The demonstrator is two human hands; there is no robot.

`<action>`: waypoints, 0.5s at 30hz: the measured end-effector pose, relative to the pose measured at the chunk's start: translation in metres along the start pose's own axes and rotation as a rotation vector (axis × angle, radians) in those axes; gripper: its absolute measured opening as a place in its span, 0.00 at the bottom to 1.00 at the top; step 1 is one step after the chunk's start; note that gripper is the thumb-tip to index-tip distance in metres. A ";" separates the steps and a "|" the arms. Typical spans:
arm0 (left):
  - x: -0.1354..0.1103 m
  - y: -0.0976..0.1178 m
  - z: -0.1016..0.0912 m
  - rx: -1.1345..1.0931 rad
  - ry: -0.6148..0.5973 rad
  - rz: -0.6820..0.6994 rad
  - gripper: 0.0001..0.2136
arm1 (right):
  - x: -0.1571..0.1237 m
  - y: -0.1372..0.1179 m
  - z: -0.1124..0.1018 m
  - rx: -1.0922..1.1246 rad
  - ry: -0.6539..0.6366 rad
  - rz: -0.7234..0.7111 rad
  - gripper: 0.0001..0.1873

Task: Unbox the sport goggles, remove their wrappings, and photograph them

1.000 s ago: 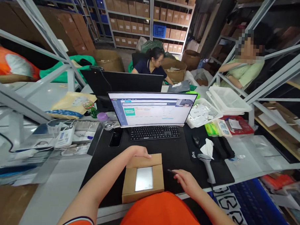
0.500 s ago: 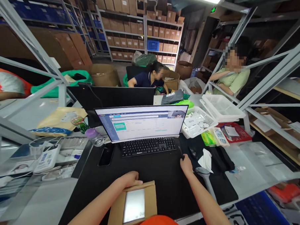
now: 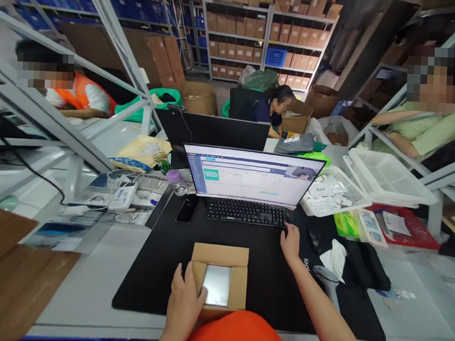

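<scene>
An open cardboard box [image 3: 237,281] sits at the front of the black desk mat [image 3: 147,277]. Inside it lies a flat silvery-white box [image 3: 217,284] with dark lettering at its near end. My left hand [image 3: 184,297] grips the box's left side, its thumb over the inner edge by the silvery box. My right hand [image 3: 291,242] is at the right end of the black keyboard [image 3: 244,212], index finger stretched to the keys and the other fingers loosely bent. Above the keyboard stands a lit monitor [image 3: 250,174].
A phone [image 3: 187,209] and a purple-lidded jar [image 3: 177,182] are left of the keyboard. A mouse [image 3: 315,240], white tissue [image 3: 335,258] and scanner [image 3: 328,280] lie right. White baskets [image 3: 389,177] and a red tray [image 3: 409,228] stand beyond. Co-workers [image 3: 273,109] sit across.
My left hand has moved from the cardboard box's far edge to its left side. My right hand has gone from beside the keyboard onto its right end. The view has turned left.
</scene>
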State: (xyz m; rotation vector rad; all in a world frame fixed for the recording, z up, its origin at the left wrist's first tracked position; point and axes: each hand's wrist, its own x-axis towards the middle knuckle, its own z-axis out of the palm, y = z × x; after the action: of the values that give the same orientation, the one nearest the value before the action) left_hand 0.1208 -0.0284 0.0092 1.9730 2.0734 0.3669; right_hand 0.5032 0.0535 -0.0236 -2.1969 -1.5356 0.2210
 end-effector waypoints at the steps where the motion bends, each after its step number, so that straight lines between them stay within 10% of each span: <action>1: 0.002 -0.002 -0.005 -0.053 -0.019 -0.012 0.31 | -0.013 -0.013 -0.003 0.019 -0.030 -0.098 0.17; 8: 0.019 -0.039 -0.036 -0.564 -0.027 -0.018 0.25 | -0.103 -0.099 -0.020 0.118 -0.343 -0.688 0.17; 15: 0.010 -0.086 -0.024 -0.520 0.028 -0.082 0.23 | -0.129 -0.107 -0.061 0.201 -0.365 -0.650 0.04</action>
State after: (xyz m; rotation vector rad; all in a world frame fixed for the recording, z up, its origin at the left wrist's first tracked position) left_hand 0.0315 -0.0224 0.0013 1.5756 1.8242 0.8238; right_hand 0.3877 -0.0514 0.0631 -1.4577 -2.2223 0.5539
